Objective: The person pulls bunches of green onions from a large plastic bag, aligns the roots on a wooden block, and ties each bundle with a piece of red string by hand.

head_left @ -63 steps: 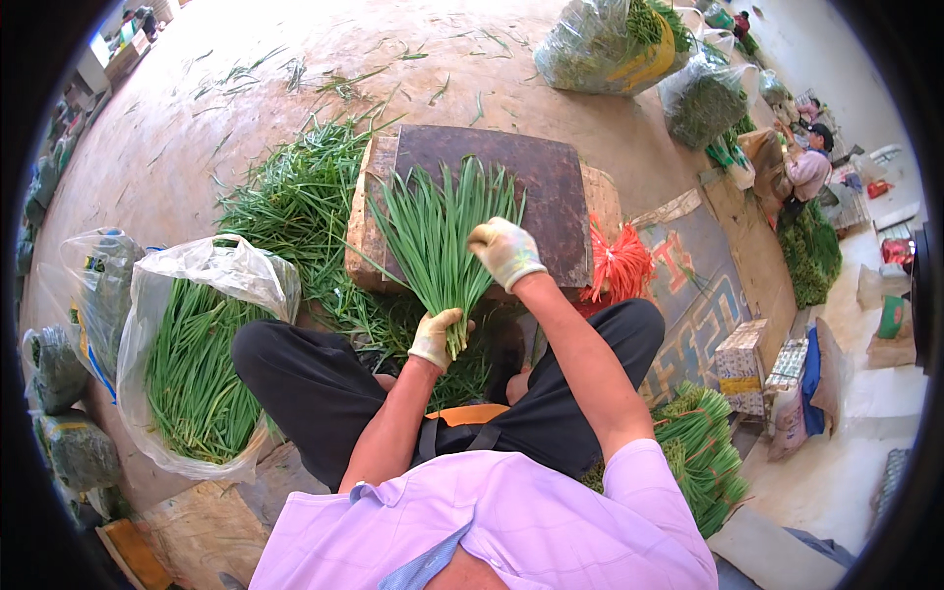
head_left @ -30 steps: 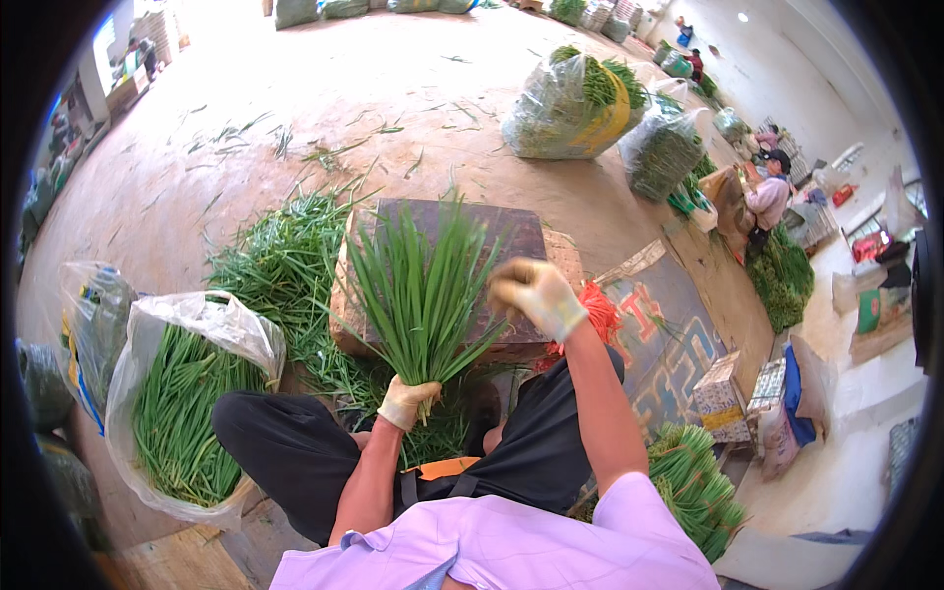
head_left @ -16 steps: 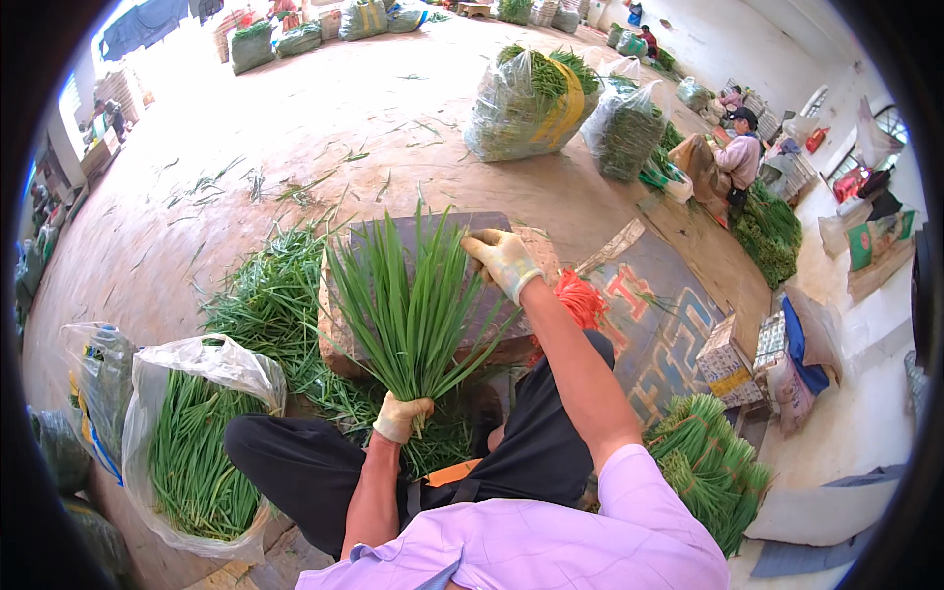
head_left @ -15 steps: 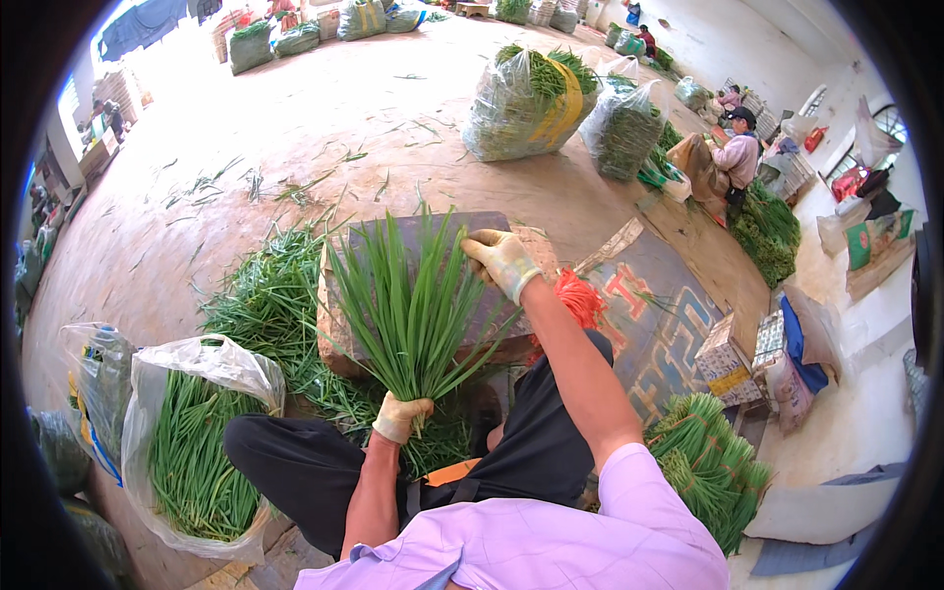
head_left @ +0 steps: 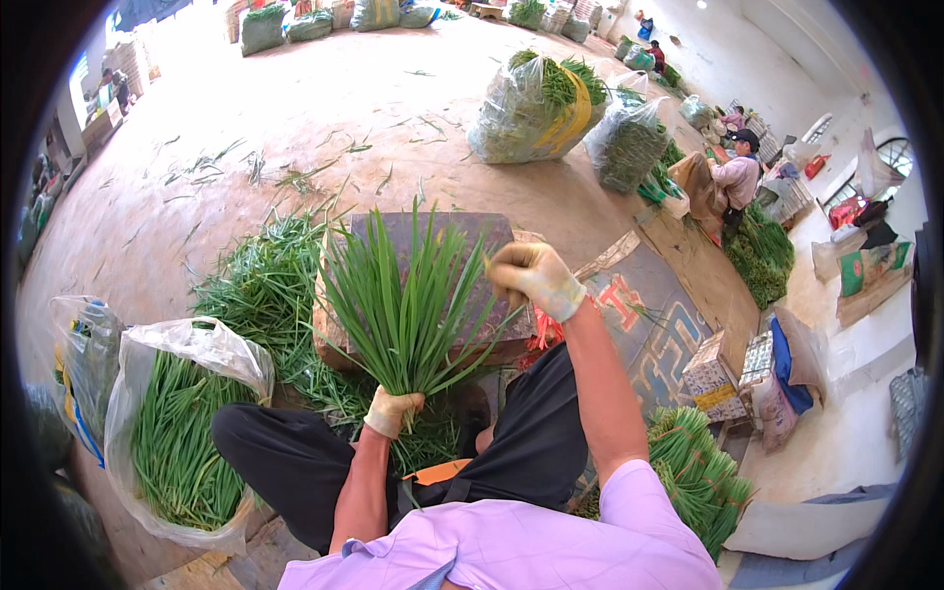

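Note:
A fanned bunch of long, flat green leaves that look like garlic chives (head_left: 405, 305) stands upright in front of me. My left hand (head_left: 391, 409), in a pale work glove, is closed around its lower end. To the right of the leaf tips is my gloved right hand (head_left: 536, 279), fingers pinched together and slightly blurred. A thin yellowish sliver shows at its fingertips, too small to name. Behind the bunch sits a low block with a dark top (head_left: 482, 231). Red strips (head_left: 545, 330) hang at its right side, partly hidden by my right forearm.
Loose green leaves (head_left: 261, 295) lie heaped left of the block. A clear plastic bag of chives (head_left: 187, 438) stands by my left knee. Tied bundles (head_left: 696, 472) lie at my right. Large filled bags (head_left: 539, 108) stand farther off, near a seated person (head_left: 736, 177).
My right hand has moved right and slightly down, away from the leaf tips. My left hand still grips the bunch, with little shift.

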### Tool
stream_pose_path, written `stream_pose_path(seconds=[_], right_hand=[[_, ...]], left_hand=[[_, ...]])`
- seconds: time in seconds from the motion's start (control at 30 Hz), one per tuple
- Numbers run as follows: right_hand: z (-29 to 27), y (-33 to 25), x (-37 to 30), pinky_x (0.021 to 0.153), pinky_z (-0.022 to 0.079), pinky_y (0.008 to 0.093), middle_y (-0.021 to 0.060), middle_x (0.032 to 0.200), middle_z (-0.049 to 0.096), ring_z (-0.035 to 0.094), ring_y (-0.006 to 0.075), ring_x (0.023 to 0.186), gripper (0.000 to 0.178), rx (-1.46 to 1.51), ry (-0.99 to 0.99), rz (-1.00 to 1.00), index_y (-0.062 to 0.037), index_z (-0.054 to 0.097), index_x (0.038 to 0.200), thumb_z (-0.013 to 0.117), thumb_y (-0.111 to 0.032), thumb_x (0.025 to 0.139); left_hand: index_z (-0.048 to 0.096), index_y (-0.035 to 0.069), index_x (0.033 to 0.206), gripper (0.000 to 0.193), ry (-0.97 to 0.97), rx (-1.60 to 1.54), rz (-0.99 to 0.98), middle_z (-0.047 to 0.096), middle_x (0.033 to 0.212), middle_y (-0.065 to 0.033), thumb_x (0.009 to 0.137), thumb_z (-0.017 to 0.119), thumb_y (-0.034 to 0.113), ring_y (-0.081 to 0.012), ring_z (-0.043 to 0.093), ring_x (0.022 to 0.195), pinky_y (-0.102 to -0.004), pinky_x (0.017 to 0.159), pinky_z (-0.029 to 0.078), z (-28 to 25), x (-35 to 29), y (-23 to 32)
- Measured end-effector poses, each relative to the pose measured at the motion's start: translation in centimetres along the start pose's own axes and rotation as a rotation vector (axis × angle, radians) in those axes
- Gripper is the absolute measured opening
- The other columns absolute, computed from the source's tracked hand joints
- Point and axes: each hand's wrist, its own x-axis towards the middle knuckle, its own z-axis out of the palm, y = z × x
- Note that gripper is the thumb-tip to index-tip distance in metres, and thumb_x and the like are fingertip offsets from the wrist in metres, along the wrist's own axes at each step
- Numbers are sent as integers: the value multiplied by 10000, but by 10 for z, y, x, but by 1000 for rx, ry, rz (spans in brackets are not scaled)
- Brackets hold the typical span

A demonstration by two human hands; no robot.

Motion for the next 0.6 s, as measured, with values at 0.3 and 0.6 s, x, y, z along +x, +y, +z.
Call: stream_pose_path(seconds=[0.3,0.6], right_hand=[[9,16,43,630,499,263,59,850,715,623,114,642,251,138,474,-61,31,697,1075,709,-153,905],[20,23,55,720,512,272,55,918,735,638,120,770,236,-90,481,-168,-8,721,1076,716,-170,904]], left_hand=[[665,-2,901,198,0,159,-40,642,731,-52,707,695,-24,-152,585,607,-292,556,448,10,-2,9],[676,0,906,193,-37,135,-32,645,729,-49,715,700,-14,-151,586,603,-295,557,450,3,0,6]])
